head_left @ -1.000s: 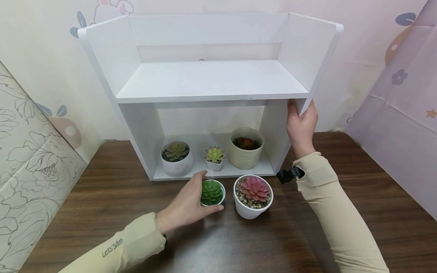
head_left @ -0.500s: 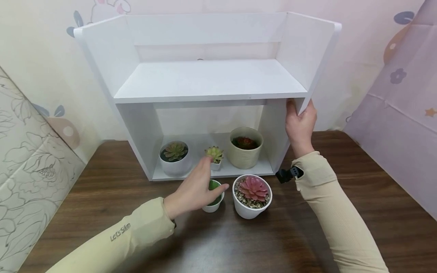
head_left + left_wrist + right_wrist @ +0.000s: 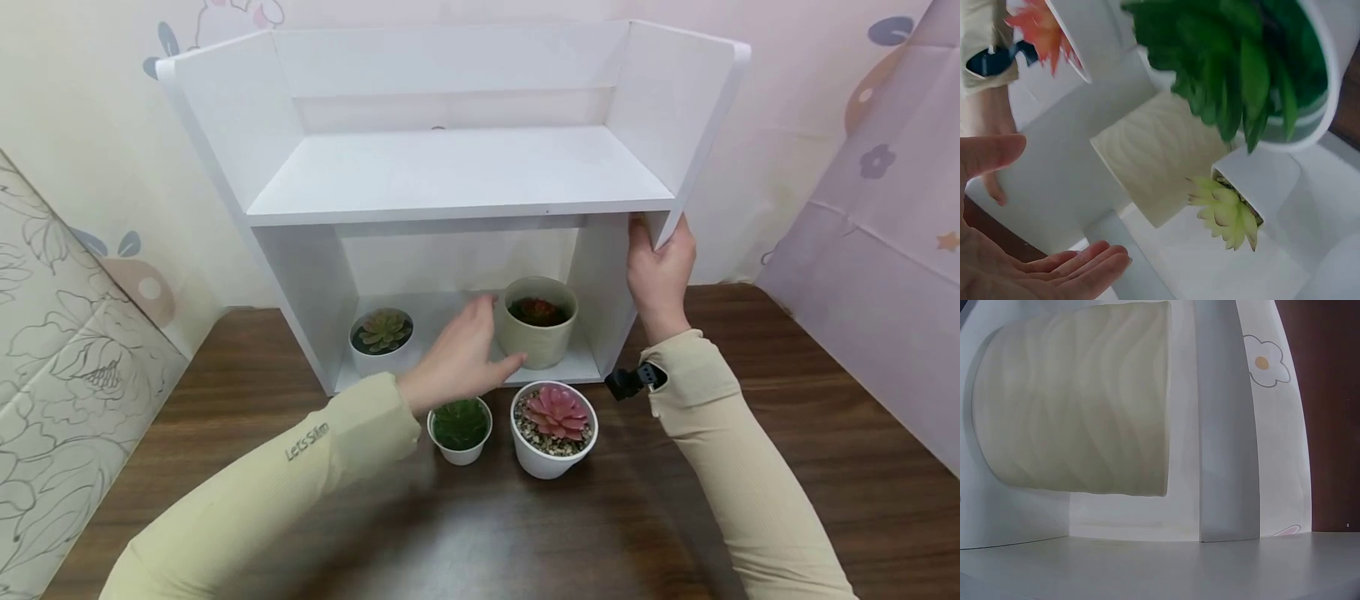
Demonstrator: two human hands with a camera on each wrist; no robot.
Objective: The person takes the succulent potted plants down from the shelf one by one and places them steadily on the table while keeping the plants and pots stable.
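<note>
Two hands are at work, well apart from each other. Your left hand (image 3: 461, 354) reaches into the lower bay of the white shelf (image 3: 457, 175), fingers straight and spread, holding nothing; the left wrist view shows the palm open (image 3: 1016, 262) with nothing in it. Your right hand (image 3: 660, 271) grips the front edge of the shelf's right side panel, thumb in front and fingers curled round behind it.

What your left hand is nearest to is the small square pot with the yellow-green plant (image 3: 1235, 200). From the head view your hand covers it, so you cannot see it there; the left wrist view shows it standing on the shelf floor, just beside the tall beige pot (image 3: 538, 323). It lies straight ahead of the left fingers, between the beige pot on its right and the round white pot with the pale green plant (image 3: 382, 340) on its left. The left hand is far nearer to it than the right hand, which is up on the panel, outside the bay.

Whether the left fingers already touch the small pot, you cannot tell.

On the table (image 3: 787, 417), in front of the shelf, stand a small white pot with a dark green plant (image 3: 460, 427) and, just beside it, a larger white pot with a pink plant (image 3: 555, 427). Your left forearm passes close by the dark green plant.
</note>
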